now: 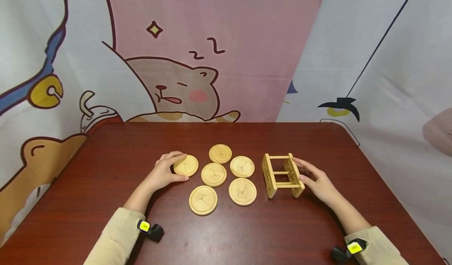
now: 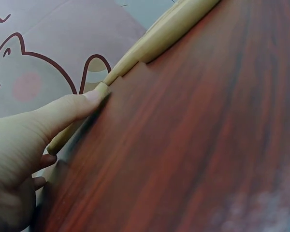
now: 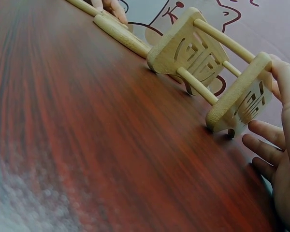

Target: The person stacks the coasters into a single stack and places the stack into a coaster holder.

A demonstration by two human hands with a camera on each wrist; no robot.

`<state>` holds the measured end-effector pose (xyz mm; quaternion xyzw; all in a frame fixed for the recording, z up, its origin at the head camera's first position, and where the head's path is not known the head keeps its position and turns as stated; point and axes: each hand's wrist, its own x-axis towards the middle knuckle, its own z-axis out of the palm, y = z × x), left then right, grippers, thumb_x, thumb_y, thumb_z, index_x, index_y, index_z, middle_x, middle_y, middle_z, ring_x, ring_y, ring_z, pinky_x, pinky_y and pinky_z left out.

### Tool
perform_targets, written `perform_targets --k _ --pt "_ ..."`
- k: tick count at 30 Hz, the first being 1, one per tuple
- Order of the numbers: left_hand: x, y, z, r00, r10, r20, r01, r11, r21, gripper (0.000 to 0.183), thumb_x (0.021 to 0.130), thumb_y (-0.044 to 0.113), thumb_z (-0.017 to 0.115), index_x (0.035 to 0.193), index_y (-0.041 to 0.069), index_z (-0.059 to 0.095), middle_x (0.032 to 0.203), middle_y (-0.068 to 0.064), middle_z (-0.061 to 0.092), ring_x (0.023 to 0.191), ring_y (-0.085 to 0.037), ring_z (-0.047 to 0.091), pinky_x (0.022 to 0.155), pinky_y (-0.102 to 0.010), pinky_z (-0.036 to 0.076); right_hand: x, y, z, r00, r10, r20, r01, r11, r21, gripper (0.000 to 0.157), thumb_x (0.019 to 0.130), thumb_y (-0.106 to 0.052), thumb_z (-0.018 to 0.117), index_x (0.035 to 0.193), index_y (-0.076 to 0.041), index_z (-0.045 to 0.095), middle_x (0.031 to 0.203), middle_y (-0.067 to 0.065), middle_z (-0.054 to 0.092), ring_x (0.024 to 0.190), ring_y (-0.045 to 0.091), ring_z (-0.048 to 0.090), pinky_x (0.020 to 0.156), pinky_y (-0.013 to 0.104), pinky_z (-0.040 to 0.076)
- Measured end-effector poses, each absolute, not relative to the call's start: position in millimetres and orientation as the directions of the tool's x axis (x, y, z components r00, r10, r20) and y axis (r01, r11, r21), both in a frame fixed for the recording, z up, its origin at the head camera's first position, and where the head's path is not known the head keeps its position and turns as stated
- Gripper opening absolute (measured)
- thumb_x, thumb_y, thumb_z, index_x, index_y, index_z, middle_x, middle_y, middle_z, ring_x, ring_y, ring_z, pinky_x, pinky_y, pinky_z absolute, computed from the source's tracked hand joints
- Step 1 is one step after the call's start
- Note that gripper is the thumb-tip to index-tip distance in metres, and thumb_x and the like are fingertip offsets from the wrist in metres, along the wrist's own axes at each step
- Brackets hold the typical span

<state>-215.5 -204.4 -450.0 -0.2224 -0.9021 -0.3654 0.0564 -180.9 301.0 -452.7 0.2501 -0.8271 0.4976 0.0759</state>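
Note:
Several round wooden coasters with ginkgo-leaf engravings lie on the brown table. My left hand (image 1: 164, 171) pinches the leftmost coaster (image 1: 186, 166) by its rim, thumb at the near side and fingers at the far side. In the left wrist view, the thumb (image 2: 63, 111) meets that coaster's edge. A wooden coaster rack (image 1: 281, 175) with cut-out side panels joined by round rods stands at the right. Against its right panel rests my right hand (image 1: 319, 180), fingers loosely extended. The right wrist view shows the rack (image 3: 208, 67) and the right hand (image 3: 280, 145) touching its panel.
Among the loose coasters, one (image 1: 220, 153) is farthest back and another (image 1: 203, 200) is nearest the front. Two more coasters (image 1: 242, 191) lie just left of the rack. Behind the dark brown table (image 1: 226, 237) hangs a cartoon-printed cloth (image 1: 247, 41).

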Motion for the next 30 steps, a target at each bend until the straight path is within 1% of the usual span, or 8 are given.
perform_targets --k 8,15,18,23,28,30 --pt "-217 -204 -450 -0.892 0.348 0.288 0.449 0.617 0.646 0.074 0.066 0.025 0.089 0.129 0.003 0.059 0.129 -0.012 0.053 0.12 -0.036 0.04 0.095 -0.058 0.023 -181 302 -453 -0.859 -0.341 0.381 -0.496 0.372 -0.785 0.05 0.093 0.007 0.054 0.141 -0.001 0.044 0.125 0.016 0.056 0.111 0.003 0.053 0.086 0.016 0.042" --pt "-215 -203 -447 -0.893 0.329 0.306 0.448 0.609 0.654 0.075 0.065 0.025 0.089 0.13 0.003 0.059 0.129 -0.012 0.052 0.121 -0.035 0.041 0.096 -0.057 0.022 -181 302 -453 -0.856 -0.345 0.386 -0.501 0.366 -0.784 0.051 0.092 0.008 0.054 0.141 0.0 0.044 0.125 0.012 0.057 0.111 0.004 0.053 0.086 0.016 0.042" --pt "-215 -201 -447 -0.889 0.325 0.321 0.457 0.601 0.656 0.076 0.064 0.025 0.09 0.129 0.002 0.059 0.128 -0.012 0.053 0.12 -0.034 0.042 0.097 -0.056 0.023 -181 302 -453 -0.857 -0.345 0.382 -0.499 0.373 -0.783 0.051 0.093 0.007 0.054 0.141 -0.001 0.044 0.125 0.011 0.057 0.111 0.004 0.053 0.085 0.016 0.042" --pt "-215 -199 -447 -0.887 0.325 0.327 0.46 0.591 0.662 0.076 0.064 0.026 0.09 0.129 0.002 0.059 0.127 -0.01 0.054 0.118 -0.032 0.043 0.097 -0.055 0.023 -182 302 -453 -0.856 -0.346 0.384 -0.501 0.37 -0.782 0.051 0.092 0.008 0.054 0.141 -0.001 0.044 0.125 0.013 0.057 0.111 0.004 0.054 0.085 0.017 0.043" --pt "-212 -195 -444 -0.887 0.324 0.329 0.461 0.58 0.672 0.075 0.064 0.025 0.09 0.129 0.003 0.06 0.127 -0.009 0.054 0.118 -0.032 0.043 0.095 -0.054 0.024 -182 302 -453 -0.855 -0.345 0.387 -0.503 0.373 -0.779 0.051 0.092 0.008 0.054 0.141 -0.001 0.044 0.124 0.011 0.058 0.11 0.004 0.054 0.085 0.017 0.043" --pt "-209 -193 -442 -0.885 0.33 0.329 0.465 0.571 0.677 0.075 0.063 0.025 0.09 0.129 0.004 0.06 0.128 -0.009 0.053 0.119 -0.032 0.042 0.094 -0.053 0.025 -182 302 -453 -0.855 -0.344 0.388 -0.503 0.369 -0.782 0.051 0.092 0.008 0.054 0.141 0.0 0.044 0.124 0.013 0.058 0.11 0.004 0.054 0.085 0.017 0.043"
